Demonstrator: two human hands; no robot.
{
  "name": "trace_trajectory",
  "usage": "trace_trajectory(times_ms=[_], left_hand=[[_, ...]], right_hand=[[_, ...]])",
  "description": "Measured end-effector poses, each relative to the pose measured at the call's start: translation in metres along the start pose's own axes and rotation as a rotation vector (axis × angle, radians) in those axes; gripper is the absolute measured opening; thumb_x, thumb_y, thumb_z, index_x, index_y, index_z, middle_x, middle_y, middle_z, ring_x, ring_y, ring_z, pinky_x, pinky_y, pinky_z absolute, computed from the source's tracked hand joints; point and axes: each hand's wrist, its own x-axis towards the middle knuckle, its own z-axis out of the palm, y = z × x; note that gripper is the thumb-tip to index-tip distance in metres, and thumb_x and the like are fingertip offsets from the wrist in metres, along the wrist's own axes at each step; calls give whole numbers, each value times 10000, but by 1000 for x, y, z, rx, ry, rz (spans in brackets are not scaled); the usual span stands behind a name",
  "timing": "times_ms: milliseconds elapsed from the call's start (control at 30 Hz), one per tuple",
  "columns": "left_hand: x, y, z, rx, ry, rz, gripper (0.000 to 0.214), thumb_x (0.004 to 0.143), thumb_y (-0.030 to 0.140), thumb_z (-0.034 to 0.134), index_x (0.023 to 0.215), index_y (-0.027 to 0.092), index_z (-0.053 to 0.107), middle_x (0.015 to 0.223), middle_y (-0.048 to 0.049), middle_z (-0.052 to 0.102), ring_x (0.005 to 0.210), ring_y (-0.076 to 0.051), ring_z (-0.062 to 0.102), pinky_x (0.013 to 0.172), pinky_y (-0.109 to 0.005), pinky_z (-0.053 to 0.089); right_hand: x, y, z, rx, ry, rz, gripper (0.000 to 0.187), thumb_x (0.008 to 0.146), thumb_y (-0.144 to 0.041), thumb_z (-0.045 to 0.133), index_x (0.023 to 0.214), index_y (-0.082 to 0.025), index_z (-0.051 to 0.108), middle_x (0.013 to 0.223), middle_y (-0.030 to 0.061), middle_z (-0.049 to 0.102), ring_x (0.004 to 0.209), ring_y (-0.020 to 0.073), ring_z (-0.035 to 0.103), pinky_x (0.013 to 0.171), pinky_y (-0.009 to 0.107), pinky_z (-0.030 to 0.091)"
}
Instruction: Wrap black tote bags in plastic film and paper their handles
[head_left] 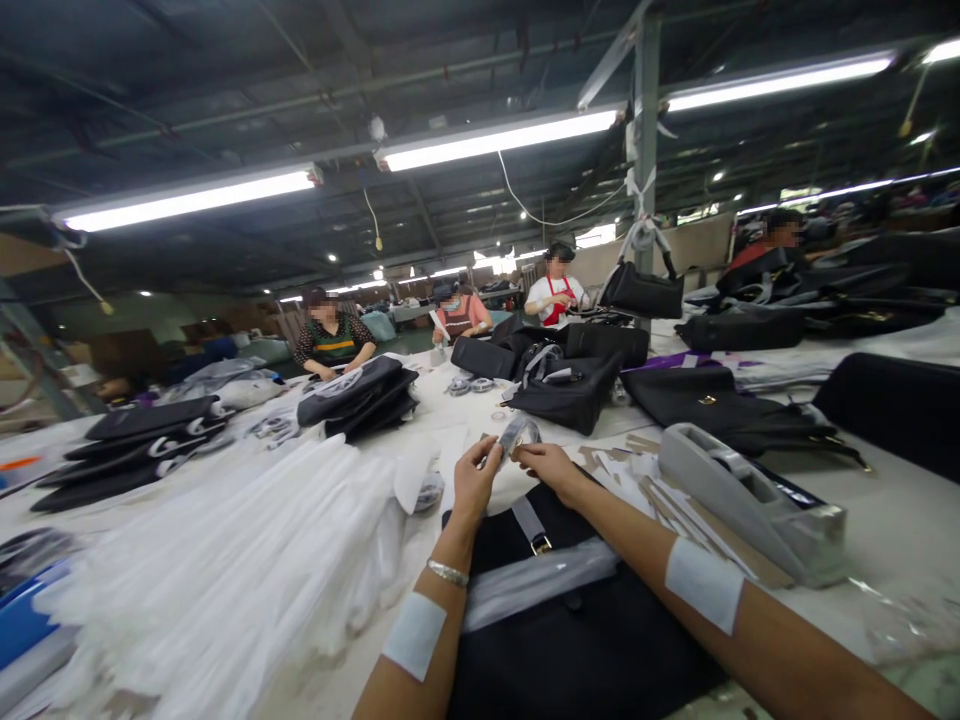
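My left hand (478, 475) and my right hand (551, 468) are close together above the far edge of a black bag (555, 640). Between their closed fingers is a looped strap (519, 432) that looks wrapped in clear plastic; its far part curves upward. The bag lies flat in front of me, with a grey-covered strap and gold buckle (540, 543) near its top. A band of translucent wrapping (536, 583) crosses the bag below the buckle. My forearms partly cover the bag's sides.
A pile of white wrapping sheets (247, 570) spreads to the left. A grey tape dispenser (750, 500) stands on the right beside card strips. Stacked black bags (360, 395) and more bags (566, 390) lie farther back. Several people work across the table.
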Motion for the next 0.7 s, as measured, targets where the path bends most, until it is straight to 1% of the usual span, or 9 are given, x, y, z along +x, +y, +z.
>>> trace_trajectory(times_ms=[167, 267, 367, 500, 600, 700], left_hand=[[0, -1, -1, 19, -16, 13, 371, 794, 437, 716, 1051, 171, 750, 1059, -97, 750, 1017, -244, 677, 970, -374, 483], [-1, 0, 1, 44, -32, 26, 331, 794, 405, 723, 1033, 178, 753, 1054, -92, 750, 1024, -244, 672, 980, -378, 476], [-5, 3, 5, 61, -30, 40, 288, 782, 365, 740, 1010, 191, 755, 1068, -88, 745, 1051, -240, 659, 1006, -374, 453], [-9, 8, 12, 60, -33, 41, 255, 770, 350, 749, 977, 200, 753, 1019, -77, 745, 1000, -225, 662, 977, -357, 462], [-10, 10, 16, 36, -53, 23, 243, 768, 358, 751, 952, 198, 746, 975, -73, 745, 954, -214, 667, 938, -346, 483], [-10, 8, 18, 0, -63, -24, 279, 748, 387, 775, 943, 191, 734, 963, -77, 741, 940, -213, 677, 908, -333, 501]], right_hand=[[-3, -3, 2, 165, -106, 45, 248, 624, -355, 819, 809, -197, 768, 918, 73, 722, 809, 161, 612, 700, 270, 507], [-8, -1, 2, 235, -145, 48, 303, 613, -402, 839, 828, -203, 764, 951, 80, 718, 853, 175, 624, 761, 297, 529], [-10, 4, 6, 267, -80, 35, 372, 607, -474, 837, 839, -194, 759, 981, 81, 711, 893, 180, 620, 784, 286, 522], [-12, 10, 12, 273, 46, 26, 460, 594, -543, 807, 861, -173, 750, 1023, 98, 708, 923, 197, 623, 738, 269, 512], [-13, 13, 13, 265, 101, 8, 486, 610, -555, 780, 899, -166, 752, 1054, 101, 710, 951, 209, 629, 723, 263, 504], [-13, 15, 12, 251, 137, -10, 502, 621, -536, 774, 952, -159, 754, 1044, 90, 718, 952, 207, 632, 731, 263, 495]])
